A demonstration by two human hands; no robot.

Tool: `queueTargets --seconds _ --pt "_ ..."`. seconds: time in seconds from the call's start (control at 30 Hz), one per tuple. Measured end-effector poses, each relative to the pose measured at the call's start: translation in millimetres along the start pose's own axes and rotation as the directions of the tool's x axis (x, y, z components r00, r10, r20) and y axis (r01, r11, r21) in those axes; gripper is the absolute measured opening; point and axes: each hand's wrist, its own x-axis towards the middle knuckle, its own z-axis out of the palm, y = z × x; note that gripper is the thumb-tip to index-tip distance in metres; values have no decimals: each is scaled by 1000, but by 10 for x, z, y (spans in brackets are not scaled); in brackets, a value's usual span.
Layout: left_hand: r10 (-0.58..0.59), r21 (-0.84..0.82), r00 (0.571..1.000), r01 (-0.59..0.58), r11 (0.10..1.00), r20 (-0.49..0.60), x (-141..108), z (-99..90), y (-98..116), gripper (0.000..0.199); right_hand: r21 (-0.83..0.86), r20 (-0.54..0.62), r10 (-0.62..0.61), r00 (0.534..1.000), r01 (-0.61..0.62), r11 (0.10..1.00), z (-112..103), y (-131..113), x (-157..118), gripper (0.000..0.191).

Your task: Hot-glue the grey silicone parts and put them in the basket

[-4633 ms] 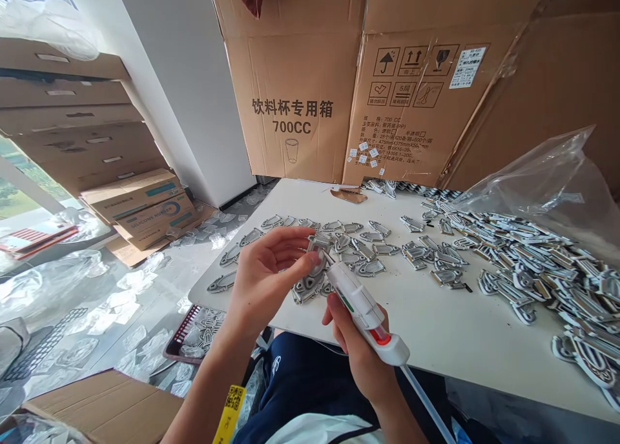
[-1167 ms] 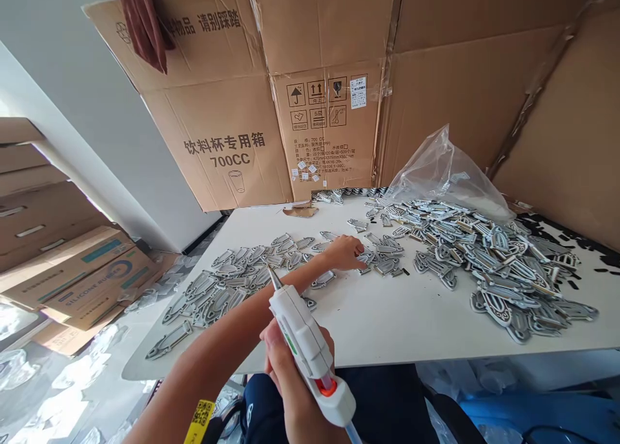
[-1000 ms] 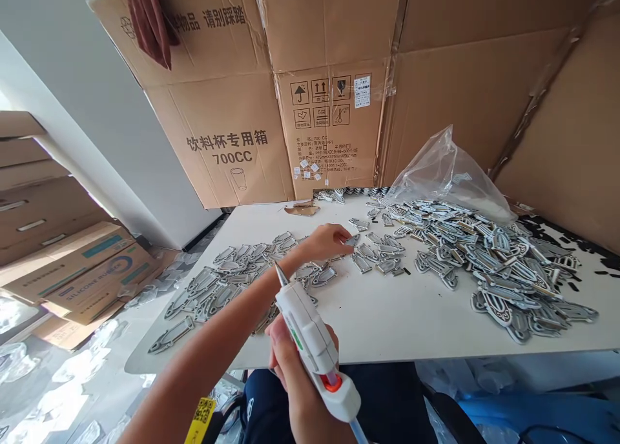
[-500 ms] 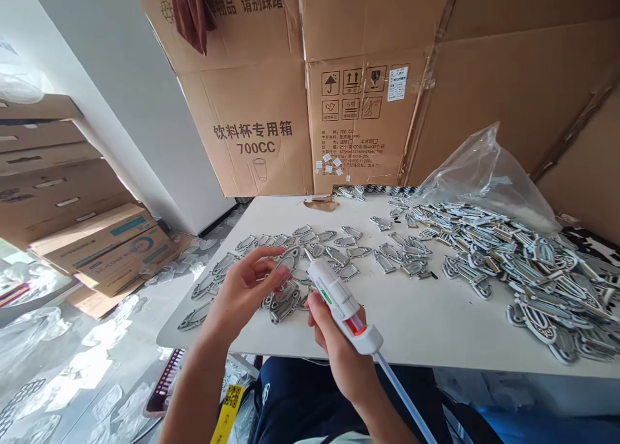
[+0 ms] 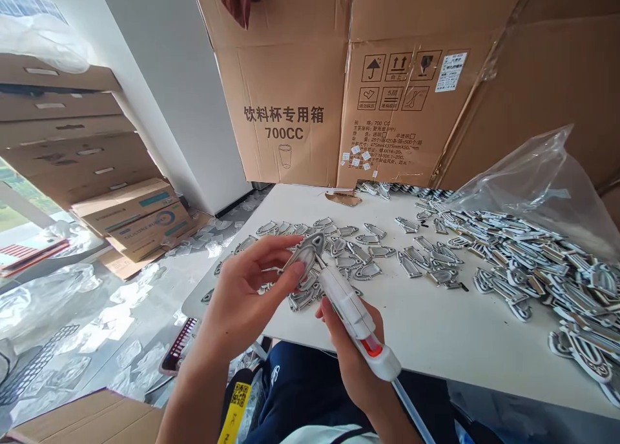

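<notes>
Frame (image 5: 306,250) in bent left fingers (image 5: 274,243)

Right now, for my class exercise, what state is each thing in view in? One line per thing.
Grey, pointed, frame-shaped piece: held, tilted.
Left hand: closed on that piece.
White plastic glue gun: held, nozzle towards the piece; contact unclear.
Right hand: closed around the glue gun.
Heap of flat grey-white pieces: loosely piled.
Clear plastic bag: rumpled.
Large brown cardboard sheet: upright.
Dark red cloth: hanging.
Flat white table: strewn with pieces.
</notes>
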Motion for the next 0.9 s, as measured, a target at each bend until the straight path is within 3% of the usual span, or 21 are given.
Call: queueTargets --seconds 0.27,0.6,0.77,0.9 --pt "42 101 998 -38 994 -44 -61 63 83 26 -21 -106 -32 994 30 999 37 28 -51 50" --pt "108 209 991 -90 974 -75 -81 95 103 23 -9 -113 -11 993 10 1000 57 62 -35 52" --pt "290 466 953 -217 858 -91 -76 140 37 26 66 -107 130 986 -123 990 30 -28 -16 43" --pt "399 566 916 -305 766 -47 -54 129 12 22 100 -88 199 976 -190 977 26 -54 -27 43"
